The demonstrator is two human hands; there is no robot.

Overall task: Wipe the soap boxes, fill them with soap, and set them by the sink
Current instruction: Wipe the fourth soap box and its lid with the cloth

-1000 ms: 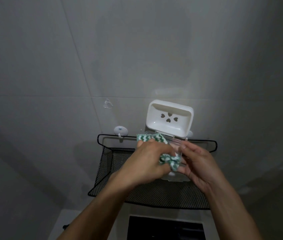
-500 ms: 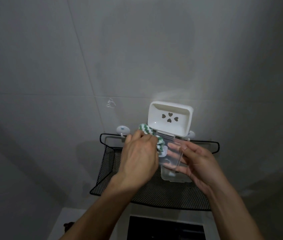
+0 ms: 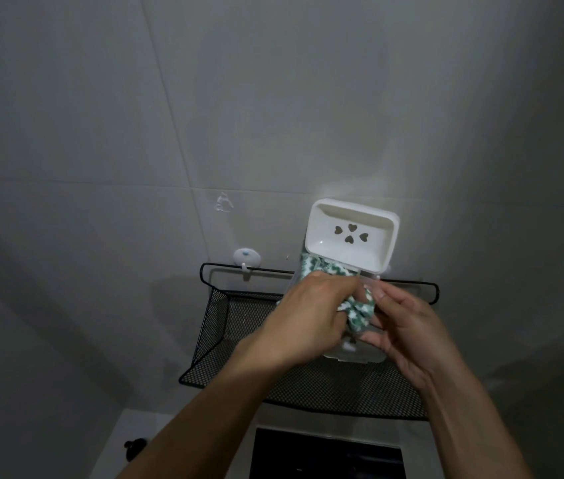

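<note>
Gripped in the curled fingers of the left hand (image 3: 308, 316), a green-and-white patterned cloth (image 3: 358, 311) is bunched against the clear soap-box lid (image 3: 353, 354), with one end of it sticking out above the knuckles and another hanging below the fingertips. Just to the right, the right hand (image 3: 408, 333) holds that lid from its far side, thumb on top near the upper edge and fingers curled underneath; the lid's lower rim shows below both hands. Directly above the grip, the white soap box (image 3: 351, 235) stands open towards the camera, four heart-shaped holes in its floor, its lower edge touching the cloth's upper end. Beneath and behind the hands a black mesh shelf (image 3: 225, 326) hangs on the grey tiled wall (image 3: 135, 115). Up and to the left of the grip a white adhesive hook (image 3: 246, 258) carries the shelf's top rail. Whether the lid is hinged to the box I cannot tell.
</note>
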